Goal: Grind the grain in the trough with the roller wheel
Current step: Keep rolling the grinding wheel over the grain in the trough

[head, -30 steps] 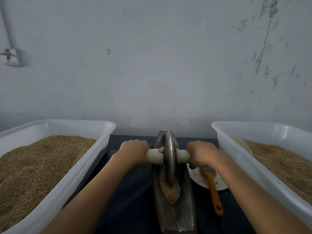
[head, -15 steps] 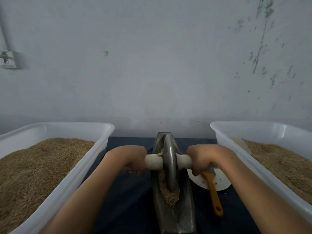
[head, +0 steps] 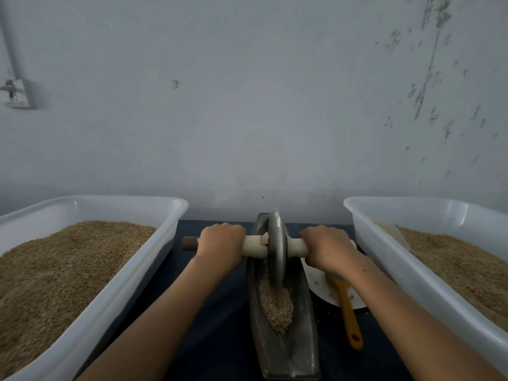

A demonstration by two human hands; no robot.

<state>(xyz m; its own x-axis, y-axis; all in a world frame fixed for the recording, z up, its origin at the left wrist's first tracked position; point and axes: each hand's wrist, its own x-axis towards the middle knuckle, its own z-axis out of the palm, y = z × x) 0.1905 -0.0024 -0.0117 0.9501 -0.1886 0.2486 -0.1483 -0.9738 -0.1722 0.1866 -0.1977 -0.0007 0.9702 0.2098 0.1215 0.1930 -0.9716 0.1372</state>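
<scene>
Both hands flanking roller wheel

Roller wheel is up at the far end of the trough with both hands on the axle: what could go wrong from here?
1. The metal roller wheel stands near the far tip of the grey boat-shaped trough; pushed further, it might ride out.
2. The crushed grain is heaped toward the near end, so short strokes may miss it.
3. The right hand grips the white axle close to the white tub's rim; knuckles could hit it. The left hand has more room.
</scene>
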